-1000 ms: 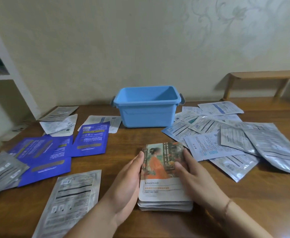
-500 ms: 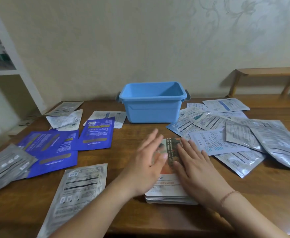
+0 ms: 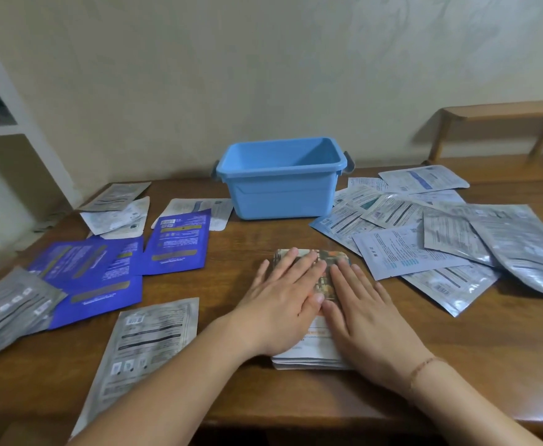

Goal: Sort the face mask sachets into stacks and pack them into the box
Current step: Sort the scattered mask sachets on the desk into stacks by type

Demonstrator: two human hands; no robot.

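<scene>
Grey sachets overhang the table's left edge beside blue sachets; bare wood lies between these and the stack. The left hand and right hand press flat, fingers straight, on that stack near the front edge, lower than half a second ago. The box stands behind, the loose pile right.

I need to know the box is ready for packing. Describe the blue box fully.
The blue box is a rectangular, glossy plastic tub with a rolled rim and a grey latch on each short end. It stands upright and lidless at the back of the wooden table, and what shows of its inside looks empty. Neither hand touches it; sachets lie close on both sides.
</scene>
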